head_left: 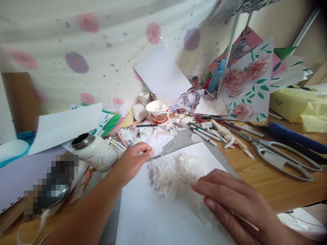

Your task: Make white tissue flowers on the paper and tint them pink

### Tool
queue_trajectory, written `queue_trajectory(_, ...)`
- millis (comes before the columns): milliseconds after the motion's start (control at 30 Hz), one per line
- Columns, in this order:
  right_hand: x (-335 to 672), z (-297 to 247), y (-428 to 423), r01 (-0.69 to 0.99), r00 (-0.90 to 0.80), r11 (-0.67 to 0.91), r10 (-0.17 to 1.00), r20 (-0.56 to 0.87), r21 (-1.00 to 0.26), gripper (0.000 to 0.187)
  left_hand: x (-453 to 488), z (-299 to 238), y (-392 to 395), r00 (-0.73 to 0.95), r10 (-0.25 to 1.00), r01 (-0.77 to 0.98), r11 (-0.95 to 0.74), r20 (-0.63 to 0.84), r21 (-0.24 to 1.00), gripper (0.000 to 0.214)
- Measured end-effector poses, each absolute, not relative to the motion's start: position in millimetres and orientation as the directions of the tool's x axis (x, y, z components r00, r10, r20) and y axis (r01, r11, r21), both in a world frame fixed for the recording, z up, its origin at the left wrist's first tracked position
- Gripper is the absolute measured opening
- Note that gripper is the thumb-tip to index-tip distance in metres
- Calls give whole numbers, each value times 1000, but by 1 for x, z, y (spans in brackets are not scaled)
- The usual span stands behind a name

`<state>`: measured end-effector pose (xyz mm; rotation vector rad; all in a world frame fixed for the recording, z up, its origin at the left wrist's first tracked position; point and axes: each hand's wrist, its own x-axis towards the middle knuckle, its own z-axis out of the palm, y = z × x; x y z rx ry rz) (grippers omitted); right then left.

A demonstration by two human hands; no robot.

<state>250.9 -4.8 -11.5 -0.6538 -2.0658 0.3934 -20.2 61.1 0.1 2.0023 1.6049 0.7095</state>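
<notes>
A white sheet of paper lies in front of me, bearing clusters of ruffled white paper flowers. Just beyond its far left edge is my left hand, with thumb and forefinger pinched on a small piece of white paper. My right hand hovers over the right side of the sheet, fingers stretched out, beside the flowers and partly hiding them. Nothing shows in its fingers. Under the sheet is a grey cutting mat.
A paper bowl stands at the back among paper scraps. Left of my left hand a white bottle stands uncapped. Large scissors and several markers lie right. Finished-looking flower pictures lean behind them.
</notes>
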Motion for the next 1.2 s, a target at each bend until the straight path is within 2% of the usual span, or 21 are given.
queue_trajectory(100, 247, -15, 0, 356, -403, 766, 643, 651, -535, 45, -15, 6, 54, 265, 962, 688, -237, 67, 685, 26)
queue_trajectory(233, 235, -13, 8, 394, -317, 630, 777, 544, -669, 22, -6, 8, 43, 419, 906, 603, -322, 53, 730, 24)
queue_trajectory(300, 227, -10, 13, 362, -281, 531, 846, 453, -766, 12, -3, 8, 38, 472, 880, 578, -356, 55, 735, 23)
queue_trajectory(433, 208, -8, 25, 248, -251, 316, 934, 254, -916, 14, 1, 9, 34, 533, 845, 572, -401, 47, 716, 25)
queue_trajectory(567, 197, -9, 33, 274, -243, 218, 958, 152, -937, 16, 4, 8, 35, 460, 888, 599, -328, 21, 731, 16)
queue_trajectory(633, 195, -9, 33, 296, -253, 184, 961, 109, -937, 18, 6, 6, 34, 391, 920, 626, -270, 5, 731, 19)
queue_trajectory(700, 195, -10, 31, 322, -271, 169, 959, 81, -932, 19, 8, 4, 34, 346, 938, 649, -233, -8, 724, 10)
queue_trajectory(833, 200, -10, 29, 373, -310, 190, 948, 71, -908, 20, 12, 1, 33, 342, 937, 677, -190, -76, 711, 12)
queue_trajectory(933, 210, -9, 28, 366, -304, 240, 944, 129, -899, 18, 13, -1, 34, 346, 929, 719, -171, -132, 674, 13)
queue_trajectory(1000, 220, -8, 27, 248, -310, 238, 938, 156, -939, 19, 14, -3, 34, 340, 930, 746, -175, -141, 643, 13)
queue_trajectory(1100, 238, -4, 23, -47, -380, 179, 907, 183, -983, 26, 16, -7, 35, 340, 929, 766, -184, -146, 616, 12)
queue_trajectory(1133, 243, -3, 22, -93, -400, 176, 895, 199, -980, 29, 16, -8, 35, 346, 926, 769, -190, -147, 611, 12)
queue_trajectory(1200, 251, 2, 18, -41, -402, 250, 882, 245, -967, 31, 17, -9, 36, 356, 925, 778, -212, -136, 592, 12)
